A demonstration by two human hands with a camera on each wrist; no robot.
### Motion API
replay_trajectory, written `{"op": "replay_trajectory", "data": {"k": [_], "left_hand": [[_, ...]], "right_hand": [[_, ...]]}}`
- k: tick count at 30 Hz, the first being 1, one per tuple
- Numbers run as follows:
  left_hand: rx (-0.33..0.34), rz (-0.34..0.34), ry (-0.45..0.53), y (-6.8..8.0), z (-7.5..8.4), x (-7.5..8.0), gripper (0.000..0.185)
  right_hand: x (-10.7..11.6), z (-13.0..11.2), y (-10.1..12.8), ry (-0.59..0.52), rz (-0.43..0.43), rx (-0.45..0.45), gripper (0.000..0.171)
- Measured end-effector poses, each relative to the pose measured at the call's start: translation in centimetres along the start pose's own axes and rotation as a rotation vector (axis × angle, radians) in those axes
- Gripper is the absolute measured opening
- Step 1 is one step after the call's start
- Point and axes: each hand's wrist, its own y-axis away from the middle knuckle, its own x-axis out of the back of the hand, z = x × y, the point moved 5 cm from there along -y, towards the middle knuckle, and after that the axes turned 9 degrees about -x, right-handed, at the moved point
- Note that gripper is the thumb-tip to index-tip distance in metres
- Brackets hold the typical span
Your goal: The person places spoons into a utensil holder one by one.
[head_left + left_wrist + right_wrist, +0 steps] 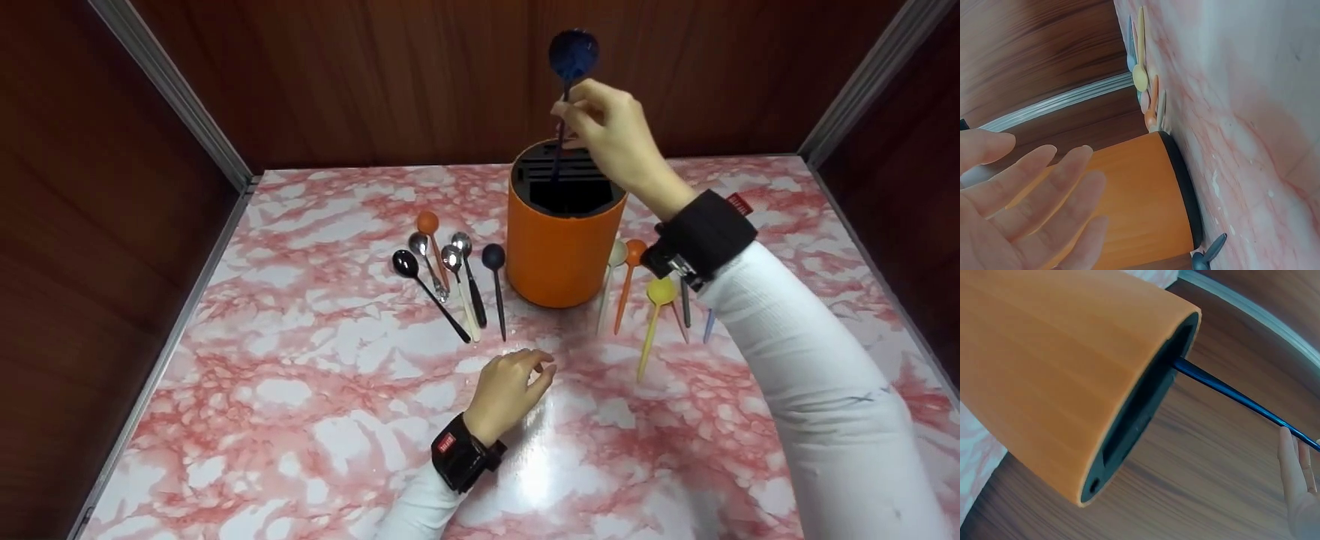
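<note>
1. Down at the near edge, the left hand point(510, 386) rests on the marble table point(300, 420), fingers loosely curled and holding nothing, parked just short of the holder so it stays out of the way.
2. Up top, the right hand point(615, 131) pinches the dark blue spoon point(571, 56) by its stem, bowl upward, so the handle drops straight down.
3. That handle tip is already inside a slot of the orange holder point(562, 247); the right wrist view shows it entering the black insert point(1140, 405).
4. Left of the holder lie metal and dark spoons point(450, 277), right of it the coloured plastic spoons point(652, 300), fanned flat and easy to pick.
</note>
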Motion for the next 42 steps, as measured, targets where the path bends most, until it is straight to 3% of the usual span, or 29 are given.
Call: {"op": "replay_trajectory", "data": {"k": [12,16,26,42], "left_hand": [[-0.028,-0.047,-0.012,-0.7,0.6,-0.4,0.017],[-0.033,-0.057,-0.033,-0.7,0.5,-0.5,0.017],[-0.059,-0.045,-0.053,-0.8,0.7,-0.5,0.015],[-0.042,-0.045,-0.041,-0.8,0.4,-0.7,0.017]], "right_hand": [[-2.3,1.6,-0.4,-0.001,-0.085,-0.065,0.019],[-2.9,2.3,-0.5,0.017,-0.078,-0.051,0.019],[-4.3,3.7,-0.3,0.033,-0.106,-0.063,0.022],[-5.5,5.7,0.4,0.044,-0.211,-0.127,0.024]]}}
